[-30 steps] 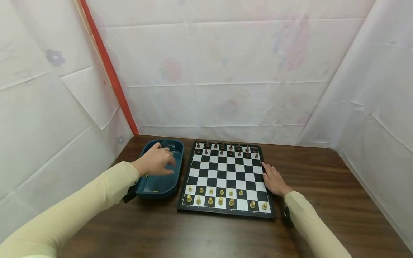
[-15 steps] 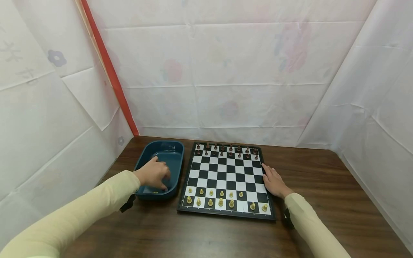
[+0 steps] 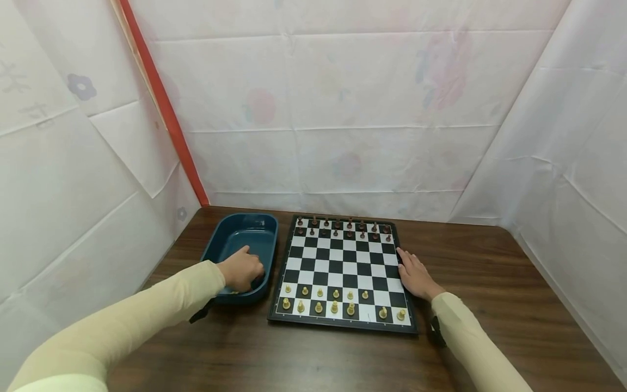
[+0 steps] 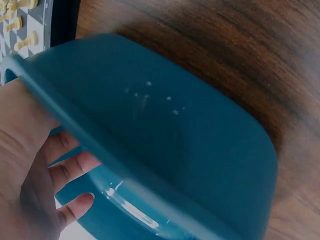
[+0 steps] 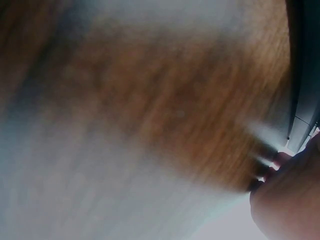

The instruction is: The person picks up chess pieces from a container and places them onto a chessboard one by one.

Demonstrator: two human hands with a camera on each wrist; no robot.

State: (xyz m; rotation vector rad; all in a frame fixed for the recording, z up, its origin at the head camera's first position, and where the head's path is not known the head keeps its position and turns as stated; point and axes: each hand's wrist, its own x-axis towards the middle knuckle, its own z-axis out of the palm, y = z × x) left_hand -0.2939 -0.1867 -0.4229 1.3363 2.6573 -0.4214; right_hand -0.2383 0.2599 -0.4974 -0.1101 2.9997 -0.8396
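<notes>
My left hand (image 3: 241, 270) reaches down into a blue-green plastic basin (image 3: 215, 247) left of the chessboard. In the left wrist view the basin's rim hides the thumb and forefinger; the other fingers (image 4: 75, 167) bend loosely inside. I cannot tell whether this hand pinches anything. My right hand (image 3: 416, 275) lies flat with straight fingers along the right edge of the black-and-white chessboard (image 3: 343, 268). Pale yellow chess pieces (image 3: 334, 307) stand in two rows at the near side, with a bare square in the nearest row. Dark brown pieces (image 3: 350, 224) fill two rows at the far side.
Both lie on a dark wooden table (image 3: 313, 359). White patterned sheets (image 3: 372, 109) hang behind and at both sides, and a red strip (image 3: 166, 109) runs down the left corner.
My left hand has gone from over the basin's middle down towards its near right corner, its fingers dropping out of sight of the head camera. The right hand stays put; the chess pieces have not moved.
</notes>
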